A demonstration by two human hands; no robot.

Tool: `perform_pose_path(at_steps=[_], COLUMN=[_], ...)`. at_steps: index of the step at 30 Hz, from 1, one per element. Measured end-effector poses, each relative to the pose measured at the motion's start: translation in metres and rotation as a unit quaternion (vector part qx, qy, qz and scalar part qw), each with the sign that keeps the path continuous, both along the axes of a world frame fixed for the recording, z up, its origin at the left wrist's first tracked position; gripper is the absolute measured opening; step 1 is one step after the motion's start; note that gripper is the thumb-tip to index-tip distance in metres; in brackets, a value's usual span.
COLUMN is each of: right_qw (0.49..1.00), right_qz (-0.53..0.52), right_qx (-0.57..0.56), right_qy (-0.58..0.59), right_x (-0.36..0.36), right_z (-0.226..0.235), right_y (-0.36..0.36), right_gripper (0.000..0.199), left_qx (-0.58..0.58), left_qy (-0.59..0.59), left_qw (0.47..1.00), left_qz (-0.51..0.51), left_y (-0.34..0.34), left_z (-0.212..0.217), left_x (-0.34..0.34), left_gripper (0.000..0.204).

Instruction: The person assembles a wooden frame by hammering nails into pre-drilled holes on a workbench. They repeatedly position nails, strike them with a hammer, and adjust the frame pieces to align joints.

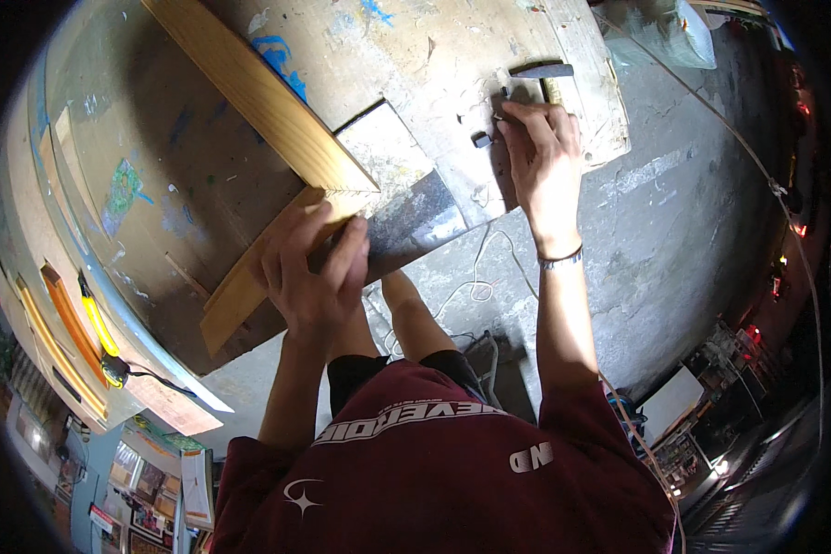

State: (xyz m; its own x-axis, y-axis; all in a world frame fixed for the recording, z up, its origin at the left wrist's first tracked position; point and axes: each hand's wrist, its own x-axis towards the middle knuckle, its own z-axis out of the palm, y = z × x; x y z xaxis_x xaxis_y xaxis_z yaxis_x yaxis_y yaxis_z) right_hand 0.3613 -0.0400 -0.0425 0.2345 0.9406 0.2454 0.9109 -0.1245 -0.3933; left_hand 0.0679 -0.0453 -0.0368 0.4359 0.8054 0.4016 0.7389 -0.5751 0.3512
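Two light wooden boards meet at a mitred corner on the worktable. The long board (pixel 258 92) runs to the far left. The shorter board (pixel 240 300) runs toward the near left, and my left hand (pixel 309 263) is closed over it just beside the joint. Over the table's right part, my right hand (pixel 543 152) has thumb and fingertips drawn together in a pinch; whatever is between them is too small to name. Just beyond it lies a hammer (pixel 542 71) with a dark head, its handle partly hidden by my fingers. A small black block (pixel 481 139) sits left of that hand.
A paint-stained flat panel (pixel 392 138) lies under the joint on the worktable (pixel 415 46). At the left are a yellow-handled tool (pixel 97 323) and several wood strips (pixel 69 319). Thin cords (pixel 480 291) trail over the grey floor (pixel 656 222). A plastic bag (pixel 669 37) is at the far right.
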Motion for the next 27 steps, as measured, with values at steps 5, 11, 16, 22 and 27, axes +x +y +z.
perform_pose_path(at_steps=[5,11,16,22,27], right_qw=[0.995,0.959,0.672,0.434,0.371], right_qz=[0.091,0.008,-0.080,-0.135,-0.163], right_qx=[0.016,0.007,-0.048,-0.022,-0.051], right_qy=[0.026,0.282,0.735,0.890,0.913], right_x=[0.013,-0.004,-0.099,-0.144,-0.143], right_z=[-0.004,0.019,0.056,0.042,0.037], right_y=[0.010,-0.007,-0.047,-0.060,-0.061], right_gripper=[0.018,0.008,0.007,0.012,0.014], left_qx=[-0.094,-0.337,-0.332,-0.266,-0.232], left_qy=[-0.168,-0.361,-0.478,-0.401,-0.346], left_qw=[0.980,0.870,0.808,0.870,0.908], left_qz=[-0.053,-0.007,0.092,0.108,0.054], left_y=[-0.024,-0.034,-0.034,-0.029,-0.017], left_z=[0.010,0.024,0.029,0.017,0.021], left_x=[0.019,0.043,0.063,0.046,0.031], left_gripper=[0.038,0.025,0.024,0.024,0.022])
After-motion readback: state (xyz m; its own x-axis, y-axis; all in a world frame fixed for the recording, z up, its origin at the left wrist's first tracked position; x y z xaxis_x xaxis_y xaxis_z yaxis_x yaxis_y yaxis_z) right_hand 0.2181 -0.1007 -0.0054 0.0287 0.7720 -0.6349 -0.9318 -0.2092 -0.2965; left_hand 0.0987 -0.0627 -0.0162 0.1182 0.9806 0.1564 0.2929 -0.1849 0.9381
